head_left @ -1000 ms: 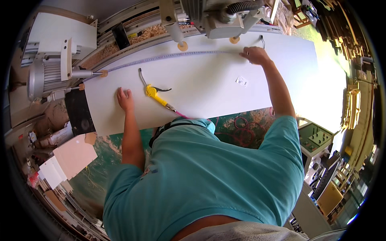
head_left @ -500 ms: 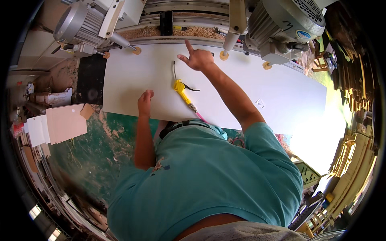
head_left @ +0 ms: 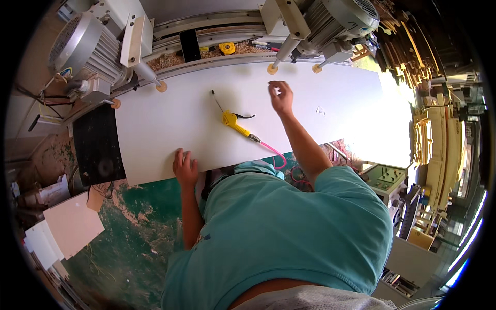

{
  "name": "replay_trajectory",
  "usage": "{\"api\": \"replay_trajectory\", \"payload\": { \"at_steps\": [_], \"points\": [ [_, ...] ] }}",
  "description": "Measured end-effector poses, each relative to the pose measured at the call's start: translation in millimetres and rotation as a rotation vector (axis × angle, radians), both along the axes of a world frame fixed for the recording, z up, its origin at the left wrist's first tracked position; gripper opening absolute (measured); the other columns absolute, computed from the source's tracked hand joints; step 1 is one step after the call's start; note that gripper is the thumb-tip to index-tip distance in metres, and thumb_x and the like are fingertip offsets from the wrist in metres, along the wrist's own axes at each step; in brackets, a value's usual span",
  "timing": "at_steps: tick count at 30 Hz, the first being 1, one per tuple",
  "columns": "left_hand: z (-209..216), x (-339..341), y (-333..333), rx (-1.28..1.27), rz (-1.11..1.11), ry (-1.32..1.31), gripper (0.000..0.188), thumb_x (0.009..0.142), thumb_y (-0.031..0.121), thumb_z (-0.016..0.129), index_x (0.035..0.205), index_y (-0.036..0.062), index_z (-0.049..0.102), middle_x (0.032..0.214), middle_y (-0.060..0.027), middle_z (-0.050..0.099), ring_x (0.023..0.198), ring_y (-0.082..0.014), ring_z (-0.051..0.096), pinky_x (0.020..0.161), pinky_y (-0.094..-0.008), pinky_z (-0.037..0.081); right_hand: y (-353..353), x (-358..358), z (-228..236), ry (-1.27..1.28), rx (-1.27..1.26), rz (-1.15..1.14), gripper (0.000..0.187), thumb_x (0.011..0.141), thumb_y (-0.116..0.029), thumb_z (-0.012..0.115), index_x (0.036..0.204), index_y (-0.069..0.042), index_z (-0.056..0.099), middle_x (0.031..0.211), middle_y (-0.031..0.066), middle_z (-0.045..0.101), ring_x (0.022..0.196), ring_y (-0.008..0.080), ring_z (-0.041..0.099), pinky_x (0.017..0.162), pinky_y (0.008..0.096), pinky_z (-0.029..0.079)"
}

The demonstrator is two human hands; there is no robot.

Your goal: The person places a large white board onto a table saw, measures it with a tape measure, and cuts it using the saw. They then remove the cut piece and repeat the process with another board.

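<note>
A long white panel [head_left: 170, 119] lies across the machine bed in front of me. My left hand [head_left: 185, 168] rests on its near edge towards the left, fingers spread and holding nothing. Above the right part of the panel is my right hand [head_left: 280, 97], its fingers loosely bent and apart, with nothing visible in them. Between my hands a yellow air blow gun [head_left: 236, 124] lies on the panel, its thin nozzle pointing away from me. A pink hose [head_left: 274, 150] runs from its handle over the near edge. Beyond the panel, a yellow tape measure [head_left: 227, 48] sits on the ledge.
Two grey motors [head_left: 90, 49] [head_left: 338, 23] overhang the far side, with round wooden-coloured pads [head_left: 272, 68] near the panel. A black phone [head_left: 189, 45] lies beside wood shavings. A control box [head_left: 383, 176] stands at right; stacked boards [head_left: 436, 139] are farther right.
My left hand has come down onto the panel's near edge. My right hand has drawn back from the far edge and its fingers have curled. The tape measure now shows on the ledge.
</note>
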State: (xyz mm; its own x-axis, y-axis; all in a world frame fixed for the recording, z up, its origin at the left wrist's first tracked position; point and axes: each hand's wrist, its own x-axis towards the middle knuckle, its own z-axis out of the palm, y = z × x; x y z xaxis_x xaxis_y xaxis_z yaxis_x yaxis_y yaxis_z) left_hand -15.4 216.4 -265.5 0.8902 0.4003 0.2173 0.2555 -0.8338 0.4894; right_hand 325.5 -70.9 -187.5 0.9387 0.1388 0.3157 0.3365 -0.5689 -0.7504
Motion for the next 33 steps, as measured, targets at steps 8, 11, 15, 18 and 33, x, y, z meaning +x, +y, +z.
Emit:
{"api": "replay_trajectory", "payload": {
  "at_steps": [8,11,15,18,33],
  "points": [
    [10.9,3.1,38.8,-0.048,-0.333,0.067,0.047,0.088,0.026,0.064,0.131,0.0077,0.057,0.151,-0.0166,0.041,0.139,-0.0413,0.036,0.112,-0.057,0.029,26.6,67.3,77.1,0.286,0.775,0.142,0.087,0.068,-0.002,0.051,0.151,-0.003,0.027,0.151,0.0131,0.036,0.143,0.0252,0.027,0.113,0.0305,0.02],
    [13.6,3.1,40.8,-0.032,-0.368,0.077,0.05,0.086,0.024,0.067,0.133,0.0087,0.055,0.151,-0.0172,0.039,0.139,-0.0411,0.036,0.11,-0.0588,0.03,-2.0,53.9,89.5,0.398,0.505,0.255,0.09,0.068,-0.001,0.049,0.155,0.0,0.021,0.158,0.0139,0.028,0.15,0.0265,0.015,0.12,0.0357,0.008],
    [9.9,6.3,44.3,-0.009,-0.396,0.043,0.05,0.087,0.025,0.066,0.132,0.0086,0.055,0.149,-0.0182,0.04,0.138,-0.0411,0.036,0.109,-0.0592,0.031,27.7,55.8,87.6,0.307,0.654,0.074,0.092,0.07,-0.002,0.053,0.156,-0.003,0.021,0.155,0.0173,0.032,0.148,0.0288,0.021,0.119,0.0372,0.014],
    [8.3,0.6,42.6,-0.015,-0.409,0.045,0.048,0.087,0.026,0.066,0.131,0.0083,0.056,0.148,-0.0174,0.042,0.138,-0.0405,0.037,0.109,-0.0591,0.031,34.4,40.4,64.3,0.227,0.357,-0.108,0.09,0.076,-0.019,0.069,0.153,-0.003,0.026,0.149,0.024,0.038,0.141,0.0375,0.032,0.113,0.0439,0.031],
    [-70.6,-95.4,3.1,-0.304,-0.212,0.156,0.022,0.087,0.018,0.063,0.105,0.0062,0.069,0.106,-0.0115,0.069,0.099,-0.0317,0.065,0.087,-0.0409,0.051,-123.9,-276.6,23.1,0.626,-0.783,-0.081,0.051,0.089,-0.031,0.062,0.137,-0.014,0.051,0.115,0.0123,0.067,0.091,0.0335,0.068,0.08,0.0415,0.053]
  ]
}}
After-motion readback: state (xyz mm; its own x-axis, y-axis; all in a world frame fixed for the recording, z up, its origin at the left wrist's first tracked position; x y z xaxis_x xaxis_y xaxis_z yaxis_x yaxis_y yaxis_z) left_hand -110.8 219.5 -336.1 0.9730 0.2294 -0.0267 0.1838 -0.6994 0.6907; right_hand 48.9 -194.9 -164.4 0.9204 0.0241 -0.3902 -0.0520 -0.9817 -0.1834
